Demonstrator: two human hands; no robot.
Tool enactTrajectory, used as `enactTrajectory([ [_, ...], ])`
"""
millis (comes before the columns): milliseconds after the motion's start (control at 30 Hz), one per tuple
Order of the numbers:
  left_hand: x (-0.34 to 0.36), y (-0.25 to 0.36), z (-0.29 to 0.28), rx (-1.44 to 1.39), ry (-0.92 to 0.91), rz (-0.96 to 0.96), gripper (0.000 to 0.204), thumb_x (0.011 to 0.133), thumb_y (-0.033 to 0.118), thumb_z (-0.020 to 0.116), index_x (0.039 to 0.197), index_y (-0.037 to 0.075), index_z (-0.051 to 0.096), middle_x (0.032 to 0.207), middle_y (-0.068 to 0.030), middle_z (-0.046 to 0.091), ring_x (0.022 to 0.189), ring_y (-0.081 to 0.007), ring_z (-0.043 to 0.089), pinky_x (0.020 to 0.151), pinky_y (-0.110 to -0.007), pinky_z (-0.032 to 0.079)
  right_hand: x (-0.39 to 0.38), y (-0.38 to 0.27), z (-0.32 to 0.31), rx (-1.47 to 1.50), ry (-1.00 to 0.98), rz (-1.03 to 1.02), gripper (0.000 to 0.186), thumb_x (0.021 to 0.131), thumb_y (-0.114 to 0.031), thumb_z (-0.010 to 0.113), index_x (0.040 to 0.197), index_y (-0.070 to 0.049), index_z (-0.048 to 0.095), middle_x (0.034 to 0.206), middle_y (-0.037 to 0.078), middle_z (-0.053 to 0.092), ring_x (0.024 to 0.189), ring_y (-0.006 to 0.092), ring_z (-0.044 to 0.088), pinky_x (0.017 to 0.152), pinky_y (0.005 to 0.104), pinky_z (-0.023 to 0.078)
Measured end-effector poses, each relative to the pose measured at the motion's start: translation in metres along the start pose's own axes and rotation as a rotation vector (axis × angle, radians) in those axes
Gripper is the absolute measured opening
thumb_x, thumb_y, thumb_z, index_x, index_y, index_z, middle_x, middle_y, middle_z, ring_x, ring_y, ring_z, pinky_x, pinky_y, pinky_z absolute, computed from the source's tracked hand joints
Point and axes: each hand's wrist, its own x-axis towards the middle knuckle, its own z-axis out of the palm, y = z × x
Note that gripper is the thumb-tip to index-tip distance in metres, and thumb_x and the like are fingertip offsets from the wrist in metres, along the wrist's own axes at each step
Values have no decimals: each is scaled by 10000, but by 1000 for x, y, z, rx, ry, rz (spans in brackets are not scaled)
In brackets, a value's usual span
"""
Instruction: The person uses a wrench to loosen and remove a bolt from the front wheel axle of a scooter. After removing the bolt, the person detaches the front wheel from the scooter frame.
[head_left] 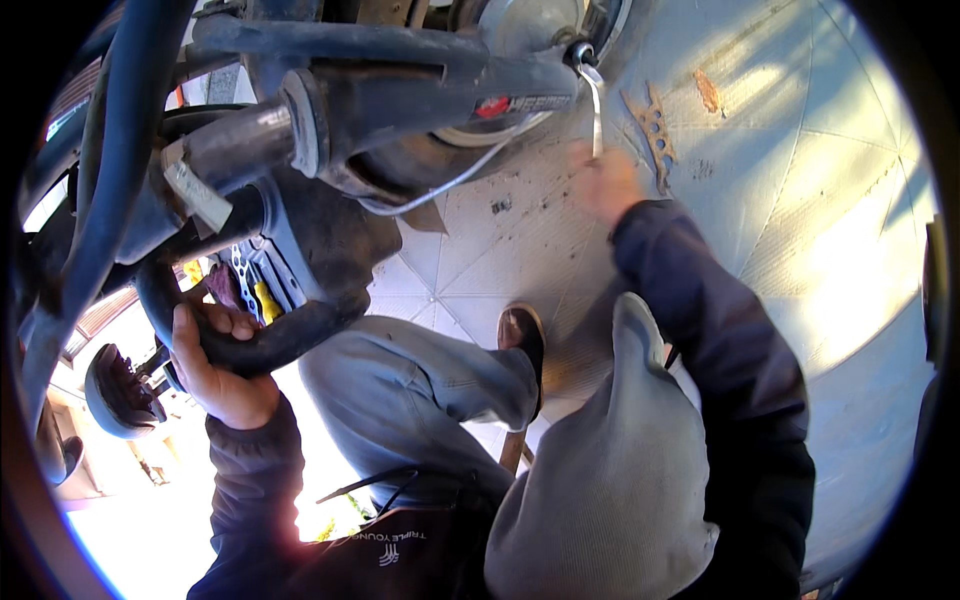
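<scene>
My right hand (pixel 608 186) is closed round the lower end of a silver wrench (pixel 597 115). The wrench's upper end sits at the axle nut (pixel 580 54), where a dark fork leg (pixel 420 100) meets the wheel (pixel 525 22). To the left, my left hand (pixel 222 365) wraps round a thick black curved tube (pixel 290 338) of the vehicle, thumb up along its near side. A thin grey cable (pixel 455 180) loops below the fork leg.
On the tiled floor (pixel 790 190) lie a perforated metal strip (pixel 657 135) and a rust-brown scrap (pixel 708 92). Behind the black tube, a yellow-handled tool (pixel 267 302) shows among other tools. A round black part (pixel 120 392) juts out at the left. My shoe (pixel 522 335) rests below the vehicle.
</scene>
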Motion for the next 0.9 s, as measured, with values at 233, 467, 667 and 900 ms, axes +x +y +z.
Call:
enactTrajectory([
  [233, 0, 1, 2, 6, -7, -10, 214, 908, 294, 551, 833, 109, 473, 659, -7, 451, 598, -119, 457, 614, -272, 405, 117, 6, -144, -828, 527, -580, 279, 963, -350, 404, 942, -123, 566, 790, 184, 638, 725, 410, 603, 619, 506, 464],
  [467, 0, -1, 5, 48, 15, 17, 213, 912, 299, 543, 849, 104, 485, 660, -6, 463, 594, -117, 468, 605, -273, 413, -8, -4, 22, 791, -213, 359, 334, 918, -319, 511, 909, -1, 615, 665, 95, 586, 608, 213, 576, 551, 356, 445],
  [667, -2, 3, 1, 16, 15, 15, 225, 911, 300, 545, 828, 102, 478, 658, -7, 454, 602, -119, 453, 619, -271, 399, 7, 14, -21, -210, 82, -104, 364, 902, -308, 535, 864, 39, 636, 794, 231, 633, 768, 368, 632, 680, 459, 478],
  [900, -2, 1, 4, 2, -3, -5, 223, 917, 289, 543, 815, 102, 478, 665, -7, 452, 607, -116, 443, 621, -270, 388, 102, -48, -165, -1012, 525, -602, 132, 862, -218, 505, 849, -105, 574, 679, 120, 604, 635, 310, 615, 555, 450, 457],
])
